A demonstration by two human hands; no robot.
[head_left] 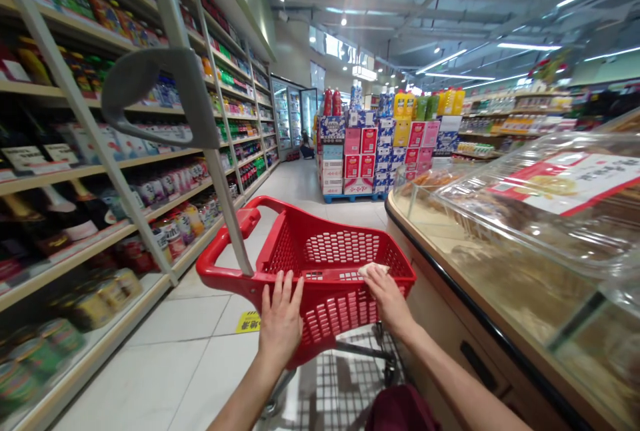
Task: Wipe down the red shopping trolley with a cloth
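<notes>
A red plastic shopping basket [333,244] with perforated walls and wheels below stands in front of me, with a tall pull handle [160,97] rising from its left end. My left hand [283,317] lies flat against the near side of the basket, fingers stretched out and holding nothing. On the near rim, toward the right end, my right hand [387,294] presses a crumpled whitish cloth or tissue [374,269]; its exact kind is hard to make out. The inside of the basket shows only red plastic.
Drink shelves [125,157] line the left side. A glass-walled display counter [450,284] with clear plastic food packs [550,184] stands close on the right. Stacked drink cartons [360,151] rise ahead, and a person [306,145] is low down near the fridges [287,111].
</notes>
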